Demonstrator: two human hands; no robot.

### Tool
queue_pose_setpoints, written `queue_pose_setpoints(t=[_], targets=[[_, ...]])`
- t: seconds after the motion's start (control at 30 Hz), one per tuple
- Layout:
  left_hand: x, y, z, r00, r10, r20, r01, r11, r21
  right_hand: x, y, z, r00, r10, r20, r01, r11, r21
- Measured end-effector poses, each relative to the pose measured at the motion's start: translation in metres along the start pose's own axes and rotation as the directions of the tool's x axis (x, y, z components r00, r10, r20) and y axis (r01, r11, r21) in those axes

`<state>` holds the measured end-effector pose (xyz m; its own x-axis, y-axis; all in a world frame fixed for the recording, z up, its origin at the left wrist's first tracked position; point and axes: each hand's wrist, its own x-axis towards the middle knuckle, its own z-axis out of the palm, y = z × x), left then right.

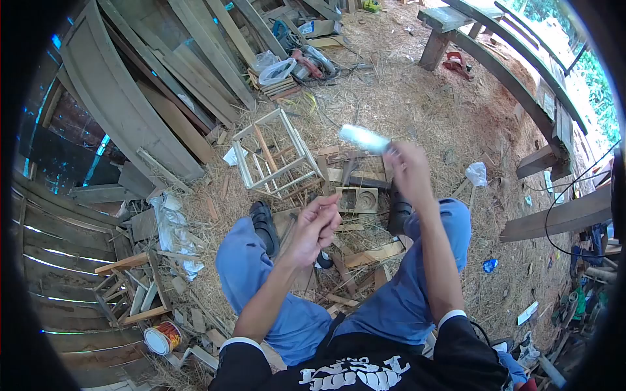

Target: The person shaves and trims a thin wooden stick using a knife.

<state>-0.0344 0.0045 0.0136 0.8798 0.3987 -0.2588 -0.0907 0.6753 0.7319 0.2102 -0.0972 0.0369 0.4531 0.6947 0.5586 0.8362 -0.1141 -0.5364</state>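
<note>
My right hand (411,171) is closed around a pale, translucent, bottle-shaped thing (365,139), smeared by motion, that points up and to the left. My left hand (316,228) is raised between my knees, thumb and forefinger pinched together. Whatever may be between those fingertips is too small to make out. Below the hands, a square wooden block with a round carved recess (358,200) lies on the ground between my feet. Just beyond my left hand stands a small open frame of thin wooden sticks (277,153).
Wood scraps (375,254) litter the straw-covered ground around my feet. Long boards and a panel (117,98) lean at left. Power tools (313,62) with cords lie ahead, near a plastic bag (277,70). A heavy wooden bench (515,78) stands at right, a paint can (162,337) at lower left.
</note>
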Motion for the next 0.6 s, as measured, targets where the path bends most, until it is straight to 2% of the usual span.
queue_pose_setpoints(t=[0.1, 0.2, 0.3, 0.43, 0.6], targets=[[0.001, -0.010, 0.004, 1.000, -0.003, 0.010, 0.003, 1.000, 0.030, 0.007, 0.023, -0.011, 0.953, 0.290, -0.093, -0.295, 0.954, -0.052], [0.005, -0.009, -0.007, 0.997, 0.046, -0.059, -0.044, 0.998, 0.034, -0.013, 0.008, -0.009, 0.948, 0.318, 0.025, -0.319, 0.945, 0.075], [0.009, -0.004, -0.016, 0.989, 0.070, -0.133, -0.069, 0.998, 0.007, -0.021, -0.004, -0.003, 0.989, 0.131, 0.071, -0.133, 0.991, 0.021], [0.013, -0.001, -0.012, 0.989, 0.085, -0.125, -0.084, 0.996, 0.013, -0.018, -0.022, 0.012, 0.988, 0.031, 0.150, -0.050, 0.991, 0.127], [0.024, -0.011, -0.009, 0.981, 0.122, -0.151, -0.114, 0.991, 0.064, -0.017, -0.039, 0.023, 0.923, -0.118, 0.365, 0.049, 0.980, 0.194]])
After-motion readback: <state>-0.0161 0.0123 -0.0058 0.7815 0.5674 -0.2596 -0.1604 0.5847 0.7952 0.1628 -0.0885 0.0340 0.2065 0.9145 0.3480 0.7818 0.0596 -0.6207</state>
